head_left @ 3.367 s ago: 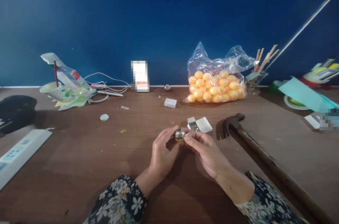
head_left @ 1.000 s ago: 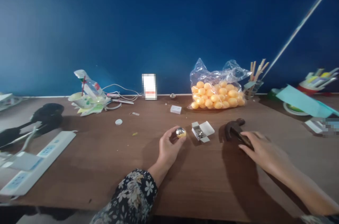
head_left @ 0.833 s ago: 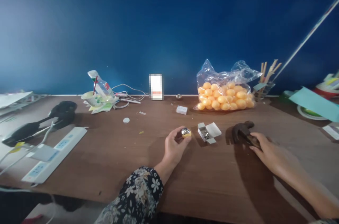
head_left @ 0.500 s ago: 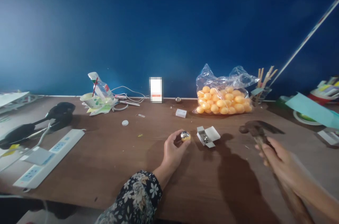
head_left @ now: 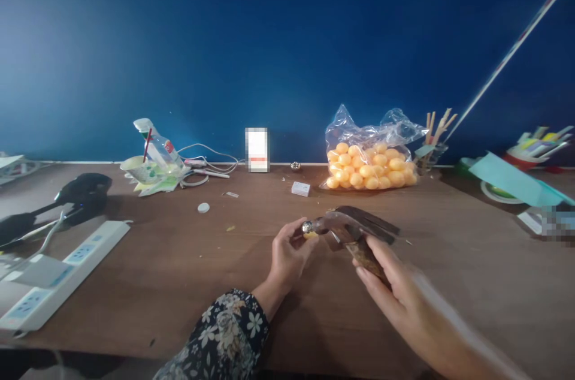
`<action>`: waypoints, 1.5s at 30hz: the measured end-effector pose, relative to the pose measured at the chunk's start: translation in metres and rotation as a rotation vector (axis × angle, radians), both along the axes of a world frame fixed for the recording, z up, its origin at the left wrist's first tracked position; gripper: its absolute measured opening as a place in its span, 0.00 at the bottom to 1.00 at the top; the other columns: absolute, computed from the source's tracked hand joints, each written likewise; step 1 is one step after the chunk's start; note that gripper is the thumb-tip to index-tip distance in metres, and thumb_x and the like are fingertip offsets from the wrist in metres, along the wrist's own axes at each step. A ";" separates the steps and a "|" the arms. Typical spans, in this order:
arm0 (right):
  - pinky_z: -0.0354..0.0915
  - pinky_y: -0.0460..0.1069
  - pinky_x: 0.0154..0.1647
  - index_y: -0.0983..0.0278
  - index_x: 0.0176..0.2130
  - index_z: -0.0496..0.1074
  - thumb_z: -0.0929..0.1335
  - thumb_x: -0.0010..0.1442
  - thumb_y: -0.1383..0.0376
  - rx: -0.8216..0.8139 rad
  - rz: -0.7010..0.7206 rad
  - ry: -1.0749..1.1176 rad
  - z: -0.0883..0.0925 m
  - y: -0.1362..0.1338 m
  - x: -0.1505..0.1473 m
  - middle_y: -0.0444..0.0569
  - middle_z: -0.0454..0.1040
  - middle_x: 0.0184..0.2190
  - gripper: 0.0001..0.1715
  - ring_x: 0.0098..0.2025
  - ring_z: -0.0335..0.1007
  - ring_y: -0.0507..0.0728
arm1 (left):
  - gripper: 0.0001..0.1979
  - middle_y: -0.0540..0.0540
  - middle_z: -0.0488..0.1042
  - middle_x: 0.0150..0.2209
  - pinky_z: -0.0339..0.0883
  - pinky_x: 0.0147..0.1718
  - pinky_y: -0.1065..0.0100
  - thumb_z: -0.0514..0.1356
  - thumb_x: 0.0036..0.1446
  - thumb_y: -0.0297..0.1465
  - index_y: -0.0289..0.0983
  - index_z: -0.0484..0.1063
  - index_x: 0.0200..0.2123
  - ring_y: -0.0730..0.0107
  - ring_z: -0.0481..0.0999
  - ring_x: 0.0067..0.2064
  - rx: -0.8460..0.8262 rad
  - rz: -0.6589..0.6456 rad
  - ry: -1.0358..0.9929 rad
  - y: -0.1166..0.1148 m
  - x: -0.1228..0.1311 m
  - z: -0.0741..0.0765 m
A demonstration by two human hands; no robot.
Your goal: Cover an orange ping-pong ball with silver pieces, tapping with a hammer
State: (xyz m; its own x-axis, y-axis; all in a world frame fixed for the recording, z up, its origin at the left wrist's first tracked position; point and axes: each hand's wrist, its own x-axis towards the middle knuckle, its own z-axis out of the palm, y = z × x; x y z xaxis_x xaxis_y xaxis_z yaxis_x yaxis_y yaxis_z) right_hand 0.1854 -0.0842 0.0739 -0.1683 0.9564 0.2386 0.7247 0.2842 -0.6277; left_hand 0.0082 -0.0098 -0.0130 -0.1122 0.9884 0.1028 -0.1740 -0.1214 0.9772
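Observation:
My left hand (head_left: 287, 255) rests on the brown table (head_left: 188, 260) and pinches a small orange ball (head_left: 309, 232) with a shiny metal cap on top. My right hand (head_left: 390, 284) grips the wooden handle of a claw hammer (head_left: 349, 228) just below its head. The hammer's face is at the ball's metal cap, touching or nearly so. The small white open box that lay beside the ball is hidden behind the hammer head.
A clear bag of orange balls (head_left: 369, 159) stands at the back by the blue wall. A small white box (head_left: 300, 189), a white cap (head_left: 203, 208), a bottle and paper cup (head_left: 153, 158), cables, a power strip (head_left: 58, 277) and a black tool (head_left: 67, 200) lie to the left.
My right hand left the ball, reached right, took the hammer by its handle, lifted it and swung its head left onto the ball. My left hand kept holding the ball in place.

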 end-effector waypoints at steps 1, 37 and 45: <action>0.71 0.52 0.37 0.60 0.52 0.66 0.60 0.61 0.60 -0.008 0.012 -0.007 0.000 0.002 -0.003 0.54 0.79 0.40 0.21 0.39 0.77 0.62 | 0.24 0.37 0.78 0.44 0.72 0.45 0.62 0.71 0.39 0.30 0.32 0.75 0.43 0.59 0.79 0.43 -0.015 -0.015 -0.022 0.000 0.000 0.000; 0.70 0.52 0.40 0.62 0.55 0.64 0.60 0.61 0.60 -0.062 -0.007 0.102 -0.002 0.009 0.000 0.54 0.78 0.40 0.23 0.40 0.76 0.62 | 0.25 0.40 0.79 0.44 0.68 0.49 0.61 0.71 0.39 0.33 0.34 0.75 0.44 0.62 0.77 0.45 -0.104 -0.081 -0.174 0.003 -0.002 0.004; 0.70 0.51 0.40 0.59 0.53 0.67 0.58 0.64 0.56 -0.024 -0.082 0.029 0.003 0.009 0.020 0.50 0.78 0.32 0.21 0.37 0.76 0.61 | 0.29 0.40 0.78 0.44 0.67 0.49 0.62 0.71 0.41 0.35 0.35 0.72 0.49 0.65 0.77 0.44 -0.129 -0.109 -0.299 0.005 -0.003 0.000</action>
State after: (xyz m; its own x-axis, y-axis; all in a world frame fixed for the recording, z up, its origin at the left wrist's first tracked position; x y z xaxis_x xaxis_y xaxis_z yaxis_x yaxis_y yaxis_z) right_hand 0.2055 -0.0755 0.0770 -0.0830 0.9721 0.2194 0.7266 0.2097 -0.6543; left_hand 0.0050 -0.0045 -0.0134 -0.0110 0.9989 -0.0457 -0.4603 0.0355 0.8871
